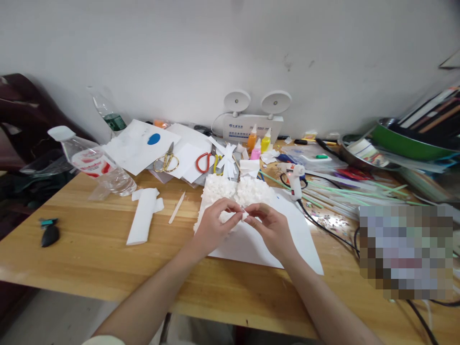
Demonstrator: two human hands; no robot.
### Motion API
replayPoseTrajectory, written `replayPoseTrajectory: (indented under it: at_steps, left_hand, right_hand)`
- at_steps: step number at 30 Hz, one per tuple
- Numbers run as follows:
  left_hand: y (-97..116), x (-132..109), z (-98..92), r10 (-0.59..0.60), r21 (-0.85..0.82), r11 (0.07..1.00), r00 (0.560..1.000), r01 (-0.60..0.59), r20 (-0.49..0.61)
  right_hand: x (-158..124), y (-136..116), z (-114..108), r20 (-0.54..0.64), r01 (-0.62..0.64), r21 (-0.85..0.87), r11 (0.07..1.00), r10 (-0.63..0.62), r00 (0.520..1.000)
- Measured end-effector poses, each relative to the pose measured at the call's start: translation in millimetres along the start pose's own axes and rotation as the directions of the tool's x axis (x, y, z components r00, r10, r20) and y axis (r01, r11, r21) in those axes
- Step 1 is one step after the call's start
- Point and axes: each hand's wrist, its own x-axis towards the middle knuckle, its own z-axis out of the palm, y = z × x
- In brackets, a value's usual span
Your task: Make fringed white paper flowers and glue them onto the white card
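Observation:
My left hand (215, 224) and my right hand (270, 229) meet at the fingertips, thumbs and forefingers pinched together. Between them is a small white piece (245, 215) that looks like folded or rolled paper, partly hidden by the fingers. Just beyond and below the hands, many crumpled white tufts (253, 190) cover part of a large white sheet (302, 249). A hot glue gun (295, 179) stands to the right of the tufts, its black cord running right. Cut white paper strips (227, 160) lie behind.
On the left are a water bottle (102, 165), folded white paper (142, 218), a pointed wooden stick (177, 208) and a small black tool (50, 235). Gold scissors (167, 162), red-handled scissors (204, 164) and paint bottles (252, 139) are behind. Green and clear sticks (345, 191) clutter the right.

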Motion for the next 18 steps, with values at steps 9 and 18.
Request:
replayPoseTrajectory:
  at_steps: [9, 18]
  left_hand:
    - [4.3, -1.3, 0.2, 0.01, -0.03, 1.0, 0.999, -0.009, 0.037]
    - [5.3, -1.1, -0.7, -0.008, -0.053, 0.999, 0.999, 0.011, 0.039]
  right_hand:
    - [-0.7, -0.7, -0.7, -0.037, 0.021, -0.031, 0.999, -0.023, 0.999]
    - [-1.1, 0.3, -0.5, -0.046, 0.031, -0.059, 0.998, -0.034, 0.998]
